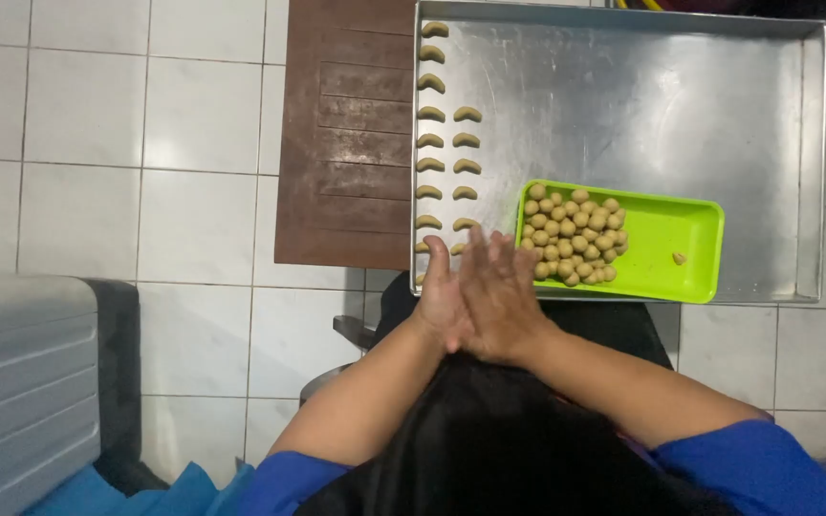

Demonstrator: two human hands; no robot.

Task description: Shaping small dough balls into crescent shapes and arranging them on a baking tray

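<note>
Over the near edge of the metal baking tray [623,105] I see my two hands pressed flat together, palm against palm, the right hand [504,301] lying on top of the left hand [440,298], whose thumb sticks up on the left side. The fingers are stretched out and a little blurred, so I cannot tell whether anything sits between the palms (nothing shows at the edges). Just beside the fingertips, to the right, a lime green plastic tray [666,239] rests inside the metal one, in its near right part. A heap of small round dough balls [574,234] fills the green tray's left half, and one lone dough ball [680,258] lies apart near its right end. Along the metal tray's left edge run two columns of crescent-shaped dough pieces [430,113], the outer column reaching from the far corner down to my hands, the inner column [467,141] starting partway along. The nearest crescents sit just at my left fingers. A brown ridged board [346,143] lies under the tray's left side on the white tiled floor [78,124]. A grey ribbed container [21,382] stands at the left, well apart. My blue sleeves [767,459] frame a dark lap.
</note>
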